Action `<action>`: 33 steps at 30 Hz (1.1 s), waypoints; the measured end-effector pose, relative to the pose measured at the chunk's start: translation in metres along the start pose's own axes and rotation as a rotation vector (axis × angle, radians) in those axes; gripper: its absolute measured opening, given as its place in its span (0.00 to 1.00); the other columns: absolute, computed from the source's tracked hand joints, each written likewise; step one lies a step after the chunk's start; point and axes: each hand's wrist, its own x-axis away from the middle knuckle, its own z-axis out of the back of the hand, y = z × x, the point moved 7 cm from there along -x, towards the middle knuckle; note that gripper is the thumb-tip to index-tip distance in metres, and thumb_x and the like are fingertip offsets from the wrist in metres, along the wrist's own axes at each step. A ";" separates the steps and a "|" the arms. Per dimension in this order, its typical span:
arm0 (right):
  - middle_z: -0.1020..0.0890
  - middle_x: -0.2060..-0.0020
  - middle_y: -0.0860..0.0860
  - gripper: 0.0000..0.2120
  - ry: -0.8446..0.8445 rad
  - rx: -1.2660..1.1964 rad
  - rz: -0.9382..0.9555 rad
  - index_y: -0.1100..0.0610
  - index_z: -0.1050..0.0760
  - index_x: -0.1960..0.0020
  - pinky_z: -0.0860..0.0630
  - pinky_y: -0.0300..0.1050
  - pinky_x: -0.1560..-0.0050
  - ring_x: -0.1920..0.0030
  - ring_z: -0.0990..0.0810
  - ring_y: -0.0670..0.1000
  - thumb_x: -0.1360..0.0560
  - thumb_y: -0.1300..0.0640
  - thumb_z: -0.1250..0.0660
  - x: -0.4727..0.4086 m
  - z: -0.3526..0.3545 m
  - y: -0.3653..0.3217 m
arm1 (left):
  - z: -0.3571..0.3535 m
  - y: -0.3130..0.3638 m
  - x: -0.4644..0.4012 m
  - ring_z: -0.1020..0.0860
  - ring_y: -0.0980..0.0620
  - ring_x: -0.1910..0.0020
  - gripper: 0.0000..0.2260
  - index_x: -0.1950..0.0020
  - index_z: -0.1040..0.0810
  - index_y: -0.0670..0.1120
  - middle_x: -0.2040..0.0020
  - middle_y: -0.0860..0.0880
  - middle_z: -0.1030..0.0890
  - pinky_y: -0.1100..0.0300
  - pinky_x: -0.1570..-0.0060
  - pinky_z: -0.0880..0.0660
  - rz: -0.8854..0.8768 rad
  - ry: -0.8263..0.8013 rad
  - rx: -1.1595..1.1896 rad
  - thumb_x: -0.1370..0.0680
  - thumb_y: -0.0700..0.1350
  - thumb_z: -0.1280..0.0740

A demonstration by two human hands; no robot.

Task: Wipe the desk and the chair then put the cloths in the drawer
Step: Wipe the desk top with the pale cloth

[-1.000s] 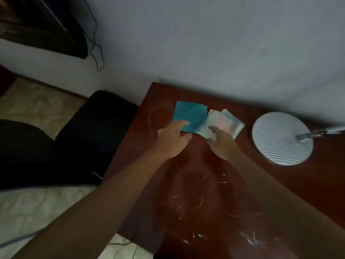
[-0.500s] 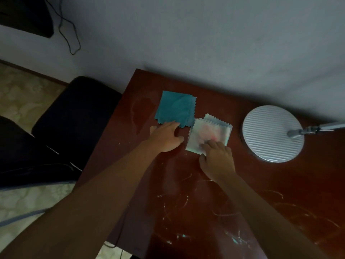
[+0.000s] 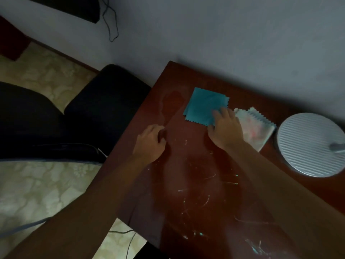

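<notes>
R hand on zigzag-edged teal cloth.

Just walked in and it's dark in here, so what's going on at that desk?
A person is at a reddish wooden desk marked with pale scratches. Their right hand rests on a teal cloth, partly covering a whitish cloth beside it. The left hand hovers loosely curled, holding nothing. A round lamp base sits to the right.
</notes>
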 end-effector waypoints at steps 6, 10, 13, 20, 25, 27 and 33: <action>0.36 0.25 0.59 0.27 -0.139 0.101 0.067 0.55 0.38 0.23 0.37 0.58 0.29 0.26 0.39 0.61 0.21 0.51 0.40 -0.020 -0.039 -0.045 | 0.011 -0.060 0.025 0.32 0.47 0.29 0.21 0.29 0.29 0.47 0.28 0.47 0.32 0.54 0.30 0.35 0.092 0.031 0.040 0.22 0.44 0.35; 0.31 0.29 0.61 0.28 -0.077 0.138 0.096 0.57 0.34 0.25 0.35 0.59 0.32 0.30 0.34 0.63 0.24 0.50 0.37 0.005 -0.052 -0.064 | 0.012 -0.077 0.035 0.34 0.47 0.28 0.22 0.28 0.29 0.47 0.27 0.46 0.32 0.57 0.30 0.38 0.097 0.041 0.056 0.23 0.44 0.33; 0.34 0.26 0.61 0.29 -0.079 0.056 0.137 0.55 0.35 0.24 0.36 0.59 0.29 0.26 0.37 0.62 0.23 0.52 0.36 0.016 -0.057 -0.070 | 0.008 -0.082 0.038 0.38 0.48 0.25 0.24 0.27 0.31 0.49 0.25 0.47 0.36 0.55 0.29 0.39 0.074 -0.008 0.085 0.22 0.47 0.33; 0.34 0.26 0.63 0.29 0.222 -0.094 -0.156 0.60 0.33 0.26 0.39 0.65 0.29 0.25 0.39 0.65 0.25 0.49 0.47 0.026 -0.024 0.011 | 0.000 -0.096 0.048 0.43 0.49 0.23 0.26 0.25 0.35 0.51 0.22 0.50 0.43 0.52 0.27 0.39 0.038 -0.056 0.122 0.22 0.50 0.33; 0.32 0.27 0.61 0.28 0.180 -0.039 -0.269 0.61 0.33 0.27 0.38 0.64 0.29 0.26 0.37 0.62 0.21 0.47 0.49 0.084 -0.057 0.024 | 0.000 -0.099 0.050 0.48 0.51 0.22 0.29 0.24 0.39 0.55 0.20 0.54 0.47 0.47 0.31 0.36 0.042 -0.079 0.062 0.23 0.53 0.33; 0.29 0.29 0.62 0.28 0.220 -0.124 -0.245 0.63 0.32 0.28 0.37 0.61 0.29 0.28 0.34 0.62 0.21 0.47 0.49 0.112 -0.069 0.000 | -0.002 -0.099 0.051 0.50 0.52 0.21 0.29 0.24 0.39 0.56 0.20 0.54 0.48 0.45 0.31 0.36 0.035 -0.084 0.038 0.23 0.54 0.33; 0.28 0.30 0.61 0.23 0.326 -0.176 -0.104 0.61 0.29 0.30 0.35 0.61 0.30 0.29 0.33 0.61 0.23 0.56 0.44 0.145 -0.075 -0.040 | -0.002 -0.107 0.050 0.50 0.53 0.21 0.28 0.24 0.38 0.55 0.20 0.54 0.48 0.46 0.28 0.38 -0.003 -0.105 0.092 0.22 0.54 0.33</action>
